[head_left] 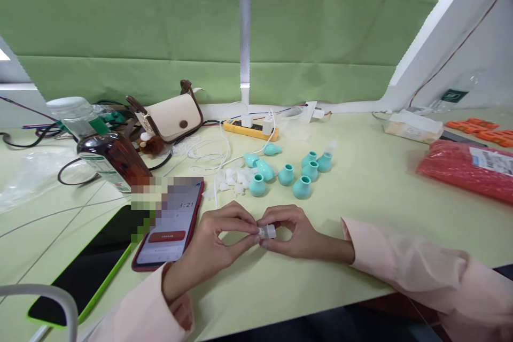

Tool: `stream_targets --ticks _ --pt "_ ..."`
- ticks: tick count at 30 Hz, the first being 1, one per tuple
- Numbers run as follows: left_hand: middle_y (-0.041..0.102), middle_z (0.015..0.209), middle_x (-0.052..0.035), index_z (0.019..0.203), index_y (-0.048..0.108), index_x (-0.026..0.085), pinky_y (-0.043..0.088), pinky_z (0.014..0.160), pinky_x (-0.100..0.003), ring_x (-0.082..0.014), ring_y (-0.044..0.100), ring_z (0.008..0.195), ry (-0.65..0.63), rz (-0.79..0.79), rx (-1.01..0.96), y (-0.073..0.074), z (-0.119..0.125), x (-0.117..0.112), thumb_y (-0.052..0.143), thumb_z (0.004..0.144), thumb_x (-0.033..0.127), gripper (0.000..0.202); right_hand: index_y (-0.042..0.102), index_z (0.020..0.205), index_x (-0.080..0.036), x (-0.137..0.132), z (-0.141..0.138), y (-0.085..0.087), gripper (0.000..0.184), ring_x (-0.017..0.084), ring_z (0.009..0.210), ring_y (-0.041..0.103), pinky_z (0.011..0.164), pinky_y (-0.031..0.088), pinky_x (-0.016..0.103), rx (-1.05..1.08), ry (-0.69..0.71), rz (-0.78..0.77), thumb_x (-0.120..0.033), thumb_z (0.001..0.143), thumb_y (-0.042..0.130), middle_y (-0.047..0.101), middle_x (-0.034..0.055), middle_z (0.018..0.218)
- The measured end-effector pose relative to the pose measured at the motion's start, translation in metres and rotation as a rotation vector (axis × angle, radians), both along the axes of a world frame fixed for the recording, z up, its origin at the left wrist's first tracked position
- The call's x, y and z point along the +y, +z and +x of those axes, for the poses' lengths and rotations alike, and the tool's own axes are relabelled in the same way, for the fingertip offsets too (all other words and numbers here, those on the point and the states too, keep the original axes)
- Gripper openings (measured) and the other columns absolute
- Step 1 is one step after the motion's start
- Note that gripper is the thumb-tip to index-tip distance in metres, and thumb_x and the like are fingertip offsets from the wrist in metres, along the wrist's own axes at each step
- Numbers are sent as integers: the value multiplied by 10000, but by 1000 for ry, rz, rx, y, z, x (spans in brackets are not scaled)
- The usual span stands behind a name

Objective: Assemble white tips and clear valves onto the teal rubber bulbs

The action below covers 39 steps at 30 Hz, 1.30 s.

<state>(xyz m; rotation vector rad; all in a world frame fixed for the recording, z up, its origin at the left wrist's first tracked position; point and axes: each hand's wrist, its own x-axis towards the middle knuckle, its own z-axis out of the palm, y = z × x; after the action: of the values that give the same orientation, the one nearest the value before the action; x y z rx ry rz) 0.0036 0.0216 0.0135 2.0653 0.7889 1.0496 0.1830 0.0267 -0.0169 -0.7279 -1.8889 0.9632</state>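
Between my two hands, just above the table near its front edge, is a small translucent plastic piece [268,232]. My left hand [222,235] pinches its left end with thumb and fingertips. From the other side my right hand [294,232] grips it, fingers curled around. Beyond the hands stand several teal rubber bulbs [301,187] with open necks facing up; a few other teal bulbs [264,169] lie on their sides. One bulb [324,161] at the back right has a clear piece in its neck. Left of them is a pile of small translucent plastic pieces [235,179].
Left of my hands lie a red-cased phone [166,240] and a green-edged phone [92,262]. Behind them are a brown bottle [112,160], a cream handbag [176,117], white cables and a yellow power strip [250,131]. A red plastic package [465,168] and tissue pack [412,127] lie right.
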Motion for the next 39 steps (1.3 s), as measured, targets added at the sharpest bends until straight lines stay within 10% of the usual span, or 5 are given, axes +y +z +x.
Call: stream_targets --ticks 33,39 --pt "610 725 -52 707 684 165 456 648 -278 -155 571 700 9 -253 -68 -1 5 0 605 718 187 83 577 645 -149 -1 -3 2 88 82 487 461 432 387 198 0 -19 13 -222 626 622 520 -9 551" --pt "577 729 -49 796 682 195 451 603 -277 -151 545 693 29 13 38 0 4 -2 584 729 172 121 604 655 -139 0 0 2 84 82 516 452 446 378 200 42 7 -106 -213 628 633 505 -11 564"
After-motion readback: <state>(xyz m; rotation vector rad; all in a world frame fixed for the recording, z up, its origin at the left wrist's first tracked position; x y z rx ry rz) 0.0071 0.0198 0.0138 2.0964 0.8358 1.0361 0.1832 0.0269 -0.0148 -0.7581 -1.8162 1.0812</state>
